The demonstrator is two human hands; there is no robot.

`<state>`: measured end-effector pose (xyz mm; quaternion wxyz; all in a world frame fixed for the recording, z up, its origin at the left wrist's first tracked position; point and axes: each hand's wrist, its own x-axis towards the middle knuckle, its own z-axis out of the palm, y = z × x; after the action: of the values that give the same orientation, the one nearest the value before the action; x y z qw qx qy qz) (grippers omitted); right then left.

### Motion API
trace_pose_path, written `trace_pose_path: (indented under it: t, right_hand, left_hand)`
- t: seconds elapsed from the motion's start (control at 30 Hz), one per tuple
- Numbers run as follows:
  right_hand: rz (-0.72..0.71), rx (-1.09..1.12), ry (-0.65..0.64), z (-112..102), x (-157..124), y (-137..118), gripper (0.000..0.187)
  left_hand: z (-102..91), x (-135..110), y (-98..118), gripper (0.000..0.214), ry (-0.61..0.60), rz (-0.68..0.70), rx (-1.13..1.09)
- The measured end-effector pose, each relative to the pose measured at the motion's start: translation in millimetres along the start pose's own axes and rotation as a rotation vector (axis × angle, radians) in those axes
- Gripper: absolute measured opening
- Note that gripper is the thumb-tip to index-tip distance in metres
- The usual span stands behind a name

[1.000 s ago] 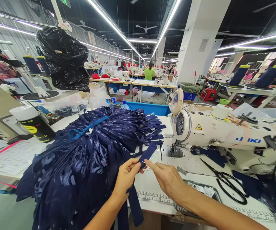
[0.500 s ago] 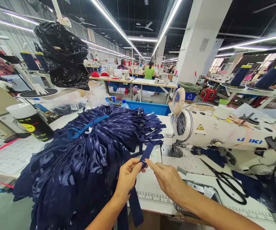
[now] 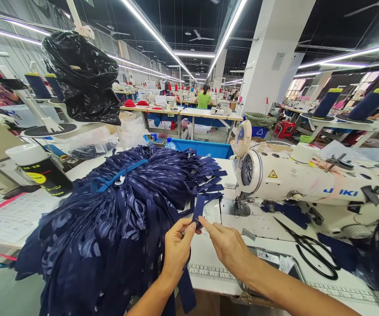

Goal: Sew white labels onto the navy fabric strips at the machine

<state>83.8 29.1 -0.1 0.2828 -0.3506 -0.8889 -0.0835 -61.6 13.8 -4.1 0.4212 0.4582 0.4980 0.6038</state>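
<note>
My left hand pinches a narrow navy fabric strip between thumb and fingers, its free end standing up toward the sewing machine. My right hand reaches in from the right, its forefinger and thumb closed on the same strip just below the raised end. The strip's long tail hangs down over the table's front edge. A large bundle of navy lace pieces, tied with a blue ribbon, lies on the table to the left of both hands.
A white Juki sewing machine stands to the right, its needle area just beyond my hands. Black scissors lie on the table. A black-labelled container and papers sit at the left. Other workers sit at distant tables.
The strip's free end has swung from leaning right to nearly upright, and both hands have shifted slightly left and closer together.
</note>
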Motion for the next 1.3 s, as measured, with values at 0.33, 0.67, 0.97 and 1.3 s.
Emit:
trace_pose_path:
  t: [0.33, 0.67, 0.97, 1.3]
  right_hand:
    - [0.007, 0.041, 0.039, 3.1, -2.6, 3.7, 0.046]
    - [0.088, 0.371, 0.106, 2.9, 2.6, -2.6, 0.048]
    - [0.139, 0.488, 0.099, 8.1, 7.7, 1.3, 0.036]
    - [0.021, 0.327, 0.067, 7.6, 7.6, 10.8, 0.035]
  left_hand:
    - [5.8, -2.0, 3.8, 0.024, -0.009, -0.030, -0.058]
    - [13.1, -0.8, 5.4, 0.021, 0.007, -0.021, -0.114]
    - [6.1, 7.6, 10.5, 0.019, -0.091, -0.020, -0.054]
    - [0.0, 10.3, 13.8, 0.020, -0.163, -0.029, -0.024]
